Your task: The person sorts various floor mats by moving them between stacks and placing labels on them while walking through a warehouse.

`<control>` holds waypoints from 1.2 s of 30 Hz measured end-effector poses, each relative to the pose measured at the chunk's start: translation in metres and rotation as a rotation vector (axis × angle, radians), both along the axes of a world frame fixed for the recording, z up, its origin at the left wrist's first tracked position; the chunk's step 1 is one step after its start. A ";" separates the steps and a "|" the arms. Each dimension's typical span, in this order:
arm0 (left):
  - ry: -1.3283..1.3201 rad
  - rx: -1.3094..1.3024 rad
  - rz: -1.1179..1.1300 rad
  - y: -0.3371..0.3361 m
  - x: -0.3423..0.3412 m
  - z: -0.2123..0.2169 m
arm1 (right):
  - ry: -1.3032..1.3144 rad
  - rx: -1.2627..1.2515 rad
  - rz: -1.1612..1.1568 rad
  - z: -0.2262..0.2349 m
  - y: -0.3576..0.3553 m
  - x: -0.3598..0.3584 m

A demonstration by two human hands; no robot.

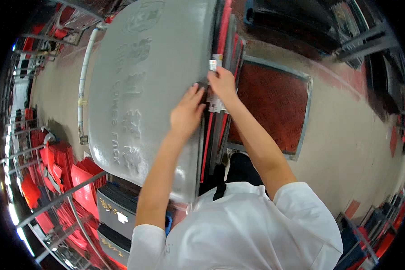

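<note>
Looking down from the head view, I log a large grey moulded panel with raised lettering filling the centre-left, tilted, its right edge running top to bottom through the middle of the picture. Hard against that edge stands a stack of red and dark flat pieces. Room to move is tight at that seam. To the right the floor opens: a red mat in a grey frame, then bare pale floor beyond it. To the left, a white pipe follows the panel's far edge, and wire racks with red items crowd the lower left.

Left hand: flat on the panel's right edge, fingers spread and pointing up, touching the grey surface, holding nothing I can make out.

Right hand: just beside the left, at the same seam, fingers narrowed onto a small white label strip, whose upper end sticks up above the fingertips. More white label shows below the hand, against the red pieces. I cannot tell whether it is one strip.
</note>
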State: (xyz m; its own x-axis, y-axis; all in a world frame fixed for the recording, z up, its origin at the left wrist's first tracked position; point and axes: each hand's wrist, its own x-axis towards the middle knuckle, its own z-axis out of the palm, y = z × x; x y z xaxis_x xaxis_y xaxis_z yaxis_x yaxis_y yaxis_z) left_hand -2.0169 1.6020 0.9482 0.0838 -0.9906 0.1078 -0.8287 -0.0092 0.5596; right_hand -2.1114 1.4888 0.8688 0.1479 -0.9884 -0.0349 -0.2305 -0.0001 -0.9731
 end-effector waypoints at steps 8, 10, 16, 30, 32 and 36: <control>0.304 -0.089 0.075 0.166 0.036 0.008 | 0.114 -0.264 0.335 0.073 0.141 0.024; 0.278 -0.061 0.195 0.243 0.056 -0.006 | 0.346 -0.728 0.544 0.065 0.171 0.054; 0.213 0.195 0.545 0.500 0.096 -0.033 | 0.698 -0.992 0.406 0.045 0.198 0.068; 0.512 0.174 1.224 0.769 0.197 -0.102 | 0.366 -0.314 1.411 0.009 0.459 0.382; 0.517 0.166 1.324 0.799 0.240 -0.130 | 0.492 -0.154 1.663 -0.030 0.534 0.466; 0.469 0.104 1.599 0.863 0.355 -0.216 | 0.570 -0.063 1.934 -0.111 0.692 0.630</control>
State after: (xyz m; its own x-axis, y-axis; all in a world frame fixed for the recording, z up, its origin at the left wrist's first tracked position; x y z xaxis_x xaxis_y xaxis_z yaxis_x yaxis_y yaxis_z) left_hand -1.6620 2.4650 0.7321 0.9544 0.1183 -0.2741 0.2798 -0.6750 0.6828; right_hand -1.4815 2.1805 0.7576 0.7960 0.4257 -0.4302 -0.1067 -0.6010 -0.7921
